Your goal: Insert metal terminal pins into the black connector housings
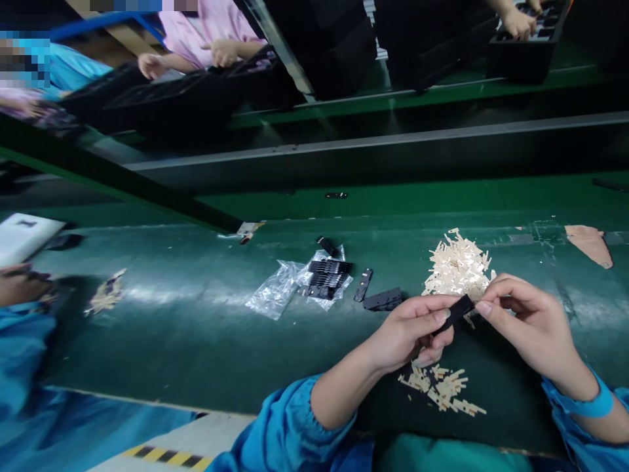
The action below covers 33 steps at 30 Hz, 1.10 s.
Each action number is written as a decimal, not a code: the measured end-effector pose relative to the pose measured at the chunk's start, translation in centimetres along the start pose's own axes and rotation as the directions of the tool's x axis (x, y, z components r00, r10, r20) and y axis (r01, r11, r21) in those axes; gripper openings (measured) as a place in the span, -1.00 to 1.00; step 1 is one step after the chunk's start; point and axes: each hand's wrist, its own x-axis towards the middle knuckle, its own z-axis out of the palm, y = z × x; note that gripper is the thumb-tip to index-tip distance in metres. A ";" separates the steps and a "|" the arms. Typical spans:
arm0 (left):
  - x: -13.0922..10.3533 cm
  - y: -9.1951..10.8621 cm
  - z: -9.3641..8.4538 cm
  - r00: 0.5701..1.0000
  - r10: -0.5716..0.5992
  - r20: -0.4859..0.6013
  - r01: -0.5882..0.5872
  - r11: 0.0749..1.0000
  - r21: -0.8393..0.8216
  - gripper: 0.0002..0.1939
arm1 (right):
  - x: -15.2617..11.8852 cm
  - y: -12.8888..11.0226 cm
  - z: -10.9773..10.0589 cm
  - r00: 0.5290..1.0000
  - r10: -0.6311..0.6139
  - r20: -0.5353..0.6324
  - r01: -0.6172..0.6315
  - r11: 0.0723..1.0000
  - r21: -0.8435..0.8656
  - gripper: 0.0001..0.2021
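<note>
My left hand (415,328) is closed on a small black plastic part (455,313), thumb on top. At the part's right end, my right hand (528,321) has its thumb and index finger pinched together; whatever they hold is too small to make out. Behind my hands lies a big heap of cream-coloured strips (457,265). A smaller scatter of cream pieces (445,390) is on the green table below my left hand. Left of my hands are stacked black parts (383,299), one single black part (363,284) and a row of black parts (328,275) on a clear bag.
Another clear plastic bag (278,288) lies left of the row. A brown scrap (590,245) is at the right. At the far left are a person's hand (22,286) and a few cream pieces (107,293). People's hands work over black trays across the green table (196,354).
</note>
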 end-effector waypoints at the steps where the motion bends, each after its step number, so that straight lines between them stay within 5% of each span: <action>1: 0.0 0.0 0.0 1.000 -0.005 0.003 0.005 1.000 -0.001 -0.46 | 0.0 0.1 0.0 1.000 0.012 0.001 -0.012 1.000 0.002 -0.91; 9: -0.1 0.1 0.2 0.997 -0.075 -0.011 0.076 0.997 0.024 -0.45 | -0.1 0.2 0.2 0.998 0.066 0.021 -0.066 0.998 0.021 -0.85; 14: -0.5 0.9 0.4 1.000 -0.009 -0.022 0.014 0.967 0.254 -0.48 | 0.7 0.5 -0.4 0.958 0.263 0.112 -0.274 0.956 0.107 -0.71; 16: -0.9 1.6 0.5 1.000 0.018 0.025 -0.026 0.930 0.367 -0.54 | 1.0 1.0 -0.7 0.894 0.345 0.286 -0.398 0.905 0.152 -0.65; 19: -1.5 2.7 0.7 0.996 -0.017 0.089 -0.032 0.856 0.515 -0.56 | 1.3 0.9 -1.0 0.712 0.377 0.593 -0.552 0.822 0.140 -0.59; 22: -2.0 3.5 0.9 0.992 -0.057 0.114 -0.039 0.716 0.697 -0.52 | 1.0 -0.6 -0.6 0.639 0.380 0.669 -0.520 0.854 0.011 -0.59; 25: -2.1 3.7 1.2 0.994 -0.046 0.099 -0.066 0.467 0.882 -0.50 | 1.0 -2.2 0.0 0.691 0.406 0.598 -0.340 0.913 -0.227 -0.60; 27: -2.0 3.7 1.2 0.991 0.132 0.021 -0.055 0.254 0.966 -0.46 | 2.0 -2.3 -0.1 0.763 0.387 0.518 -0.235 0.912 -0.336 -0.61; 29: -2.2 3.8 1.2 0.912 0.409 -0.036 0.001 0.086 0.996 -0.41 | 4.1 -1.5 -0.9 0.840 0.374 0.393 -0.226 0.900 -0.373 -0.60; 31: -2.6 3.9 1.1 0.807 0.588 -0.043 0.037 0.021 0.999 -0.42 | 7.1 -0.1 -2.5 0.915 0.392 0.098 -0.333 0.869 -0.367 -0.56; 33: -3.3 4.0 1.0 0.792 0.609 -0.034 0.037 0.008 0.999 -0.52 | 9.7 1.3 -4.5 0.900 0.402 -0.170 -0.436 0.837 -0.329 -0.55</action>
